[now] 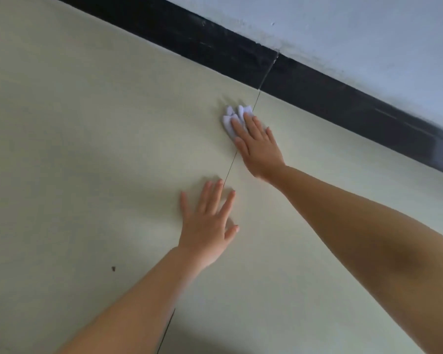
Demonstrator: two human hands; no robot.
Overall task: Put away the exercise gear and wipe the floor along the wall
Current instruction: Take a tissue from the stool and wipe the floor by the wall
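A small white cloth is observed just above the centre of the frame, lying on the pale floor close to the black skirting band that runs diagonally from upper left to right edge. The grey wall stands above that band. A thin joint line in the floor passes beside the cloth and between the two hands.

The right hand is laid flat on the cloth, its fingers straight and spread; the cloth is pressed down, not gripped or pinched. Bunched folds are seen protruding beyond the fingertips. The left hand is planted flat on the bare floor in the lower centre, fingers extended, nothing held; it is judged to be serving as a brace.

The cloth is judged to be light, soft and limp, with no stiffness of its own. It is expected to crumple and to slide out from under a flat palm if pressure is uneven. Control is best kept by pressing over its middle with the palm, or by gathering the bunched folds under curled fingers. The floor appears smooth, so little drag is anticipated.

A few dark specks are noted at lower left. No exercise gear is visible.
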